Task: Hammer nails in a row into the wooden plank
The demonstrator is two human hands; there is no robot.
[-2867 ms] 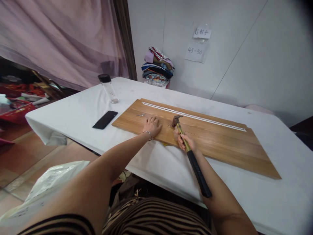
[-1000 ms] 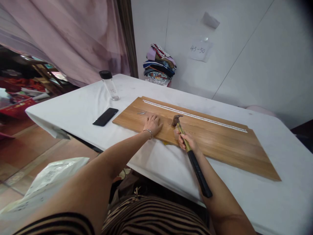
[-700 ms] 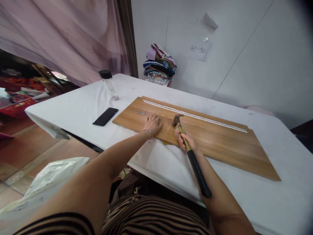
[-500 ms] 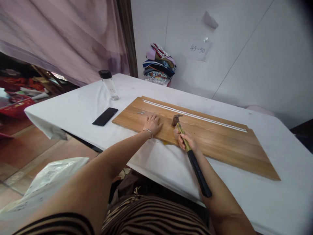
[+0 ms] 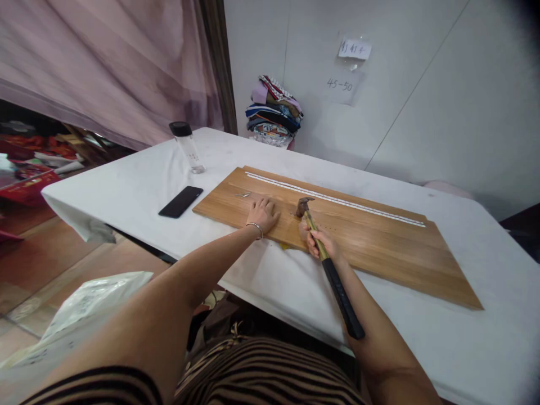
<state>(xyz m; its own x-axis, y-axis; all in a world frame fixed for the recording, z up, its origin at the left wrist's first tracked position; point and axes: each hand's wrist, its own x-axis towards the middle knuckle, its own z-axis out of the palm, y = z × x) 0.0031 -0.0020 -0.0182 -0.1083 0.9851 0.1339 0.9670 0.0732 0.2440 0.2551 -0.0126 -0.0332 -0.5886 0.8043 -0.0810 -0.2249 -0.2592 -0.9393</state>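
Wooden board (image 5: 371, 239) centre frame; hammer (image 5: 331, 271) slanting from there to lower right, right hand (image 5: 323, 243) fingers curled round it. Left hand (image 5: 262, 216) flat on board, fingers slightly spread; nails (image 5: 243, 195) lie to their upper left, nearer this hand than the right.

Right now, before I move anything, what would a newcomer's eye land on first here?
Probably the claw hammer, gripped in the right hand, its black grip slanting back along the forearm. Next, the long wooden board across the white-covered table, with the left hand resting on its near side. The dark phone also stands out against the white, just left of the board.
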